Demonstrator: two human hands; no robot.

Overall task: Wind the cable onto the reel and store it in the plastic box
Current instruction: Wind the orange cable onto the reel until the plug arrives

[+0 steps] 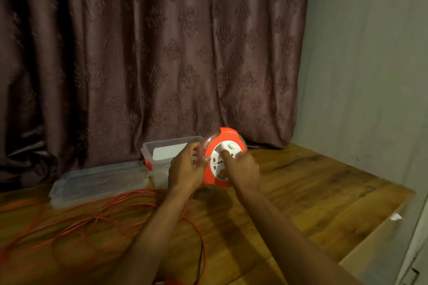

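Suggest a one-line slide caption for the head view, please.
Left hand grips the orange reel, right hand on its face; cable loose on table.

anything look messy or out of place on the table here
Yes: the orange cable sprawls in loose, tangled loops across the left of the wooden table, not yet wound. The plastic box stands open, its lid lying beside it. Both the left hand and right hand hold the reel upright.
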